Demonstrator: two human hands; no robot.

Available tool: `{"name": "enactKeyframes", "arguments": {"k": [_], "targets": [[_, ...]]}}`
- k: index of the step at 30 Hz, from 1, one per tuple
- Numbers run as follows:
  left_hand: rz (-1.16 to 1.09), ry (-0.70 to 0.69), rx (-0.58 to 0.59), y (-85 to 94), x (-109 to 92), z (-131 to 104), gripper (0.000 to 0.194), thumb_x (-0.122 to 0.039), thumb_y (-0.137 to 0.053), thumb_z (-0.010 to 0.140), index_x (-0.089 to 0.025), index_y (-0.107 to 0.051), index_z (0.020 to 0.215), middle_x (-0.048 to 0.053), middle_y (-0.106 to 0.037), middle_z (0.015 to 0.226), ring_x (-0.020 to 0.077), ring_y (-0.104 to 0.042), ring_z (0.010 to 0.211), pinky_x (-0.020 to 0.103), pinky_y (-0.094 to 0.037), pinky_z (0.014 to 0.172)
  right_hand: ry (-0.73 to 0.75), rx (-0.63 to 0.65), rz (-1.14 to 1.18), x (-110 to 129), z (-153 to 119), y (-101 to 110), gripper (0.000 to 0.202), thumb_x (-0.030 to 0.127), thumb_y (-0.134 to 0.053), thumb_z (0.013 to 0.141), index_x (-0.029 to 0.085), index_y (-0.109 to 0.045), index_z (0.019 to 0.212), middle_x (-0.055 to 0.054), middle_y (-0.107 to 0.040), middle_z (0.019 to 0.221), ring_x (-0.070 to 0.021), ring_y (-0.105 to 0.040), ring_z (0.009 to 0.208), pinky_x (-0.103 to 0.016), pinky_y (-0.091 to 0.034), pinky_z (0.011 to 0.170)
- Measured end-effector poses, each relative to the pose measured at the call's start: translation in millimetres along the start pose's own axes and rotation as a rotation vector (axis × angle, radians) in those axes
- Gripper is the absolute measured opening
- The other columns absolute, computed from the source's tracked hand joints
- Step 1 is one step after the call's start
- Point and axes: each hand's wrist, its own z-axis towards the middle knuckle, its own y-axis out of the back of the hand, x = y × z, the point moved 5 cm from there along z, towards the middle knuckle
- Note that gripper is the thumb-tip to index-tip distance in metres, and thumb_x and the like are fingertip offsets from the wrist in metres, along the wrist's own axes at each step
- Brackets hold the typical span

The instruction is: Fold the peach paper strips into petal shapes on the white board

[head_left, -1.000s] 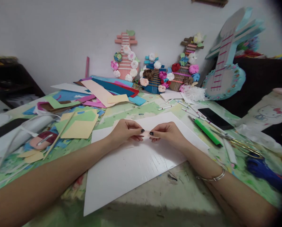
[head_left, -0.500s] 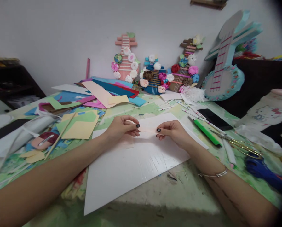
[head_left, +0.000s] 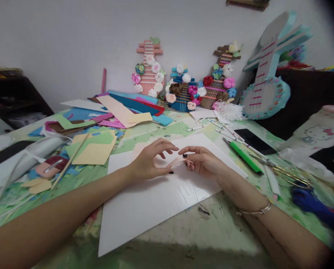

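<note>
Over a white board (head_left: 139, 213) on the table, both hands meet near its middle. My right hand (head_left: 203, 160) pinches a small pale pink piece of thin paper (head_left: 175, 162) between thumb and fingers. The paper points toward my left hand (head_left: 154, 160), whose thumb and curved fingers are spread apart around its free end. Whether the left fingers touch the paper, I cannot tell. Another pale pink sheet (head_left: 140, 146) lies partly hidden behind my left hand at the board's far edge.
Coloured paper scraps (head_left: 119, 108) and yellow sheets (head_left: 95, 153) lie to the left. At right are a green cutter (head_left: 245, 157), a phone (head_left: 255, 141), gold-handled scissors (head_left: 288, 175) and a blue glue gun (head_left: 309, 200). Flower-decorated paper instruments (head_left: 148, 74) stand against the wall.
My left hand has opened, its thumb dropping away from the fingers. My right hand has shifted slightly left and down, and the pink paper now looks narrow and folded or curled.
</note>
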Motion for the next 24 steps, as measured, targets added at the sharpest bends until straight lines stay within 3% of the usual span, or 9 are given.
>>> {"name": "enactKeyframes", "arguments": {"k": [7, 12, 15, 16, 20, 24], "targets": [[0.172, -0.129, -0.003, -5.8, -13, -5, 0.038, -0.011, -0.055, 0.079, -0.023, -0.059, 0.115, 0.009, -0.059, 0.109, 0.0194, -0.055, 0.104, 0.035, -0.048, 0.090, -0.033, 0.001, 0.066, 0, -1, -3, 0.025, 0.011, -0.066, 0.061, 0.013, -0.064, 0.086, 0.003, -0.056, 0.051, -0.0056, -0.043, 0.042, -0.021, -0.035, 0.047], [0.232, -0.027, -0.101, -0.6, -5, -6, 0.015, -0.019, -0.054, 0.086, -0.020, -0.067, 0.093, 0.007, -0.067, 0.089, 0.0158, -0.061, 0.082, 0.027, -0.049, 0.077, -0.062, 0.030, 0.105, -3, -1, -4, 0.023, 0.010, -0.064, 0.063, 0.012, -0.064, 0.087, 0.001, -0.058, 0.055, -0.0055, -0.045, 0.044, -0.021, -0.036, 0.050], [0.159, 0.064, -0.148, 3.5, -1, -4, 0.010, -0.025, -0.060, 0.084, -0.019, -0.068, 0.085, 0.005, -0.068, 0.079, 0.0135, -0.061, 0.072, 0.025, -0.050, 0.072, -0.048, 0.038, 0.119, -2, -1, -4, 0.022, 0.011, -0.064, 0.066, 0.012, -0.063, 0.088, 0.000, -0.059, 0.059, -0.0056, -0.046, 0.047, -0.021, -0.037, 0.051], [0.102, 0.093, -0.142, 3.2, 0, -4, 0.013, -0.025, -0.063, 0.081, -0.018, -0.068, 0.091, 0.005, -0.068, 0.083, 0.0137, -0.062, 0.074, 0.025, -0.051, 0.072, -0.043, 0.031, 0.124, -2, -1, -4, 0.022, 0.011, -0.065, 0.066, 0.013, -0.063, 0.088, 0.001, -0.059, 0.059, -0.0054, -0.046, 0.047, -0.021, -0.037, 0.051], [-0.169, 0.173, -0.066, -3.1, 1, -2, 0.056, -0.023, -0.073, 0.070, -0.018, -0.055, 0.123, 0.010, -0.063, 0.109, 0.0192, -0.062, 0.096, 0.026, -0.054, 0.076, -0.059, -0.003, 0.122, -2, -3, -2, 0.021, 0.011, -0.065, 0.065, 0.013, -0.063, 0.086, 0.002, -0.057, 0.057, -0.0043, -0.043, 0.044, -0.020, -0.036, 0.049], [-0.222, 0.265, -0.144, -0.3, 5, -3, 0.019, -0.022, -0.065, 0.078, -0.015, -0.069, 0.095, 0.007, -0.068, 0.090, 0.0155, -0.064, 0.081, 0.024, -0.053, 0.073, -0.094, 0.030, 0.114, -5, -2, -3, 0.021, 0.010, -0.064, 0.065, 0.012, -0.064, 0.086, 0.001, -0.059, 0.057, -0.0050, -0.045, 0.045, -0.019, -0.037, 0.048]]}}
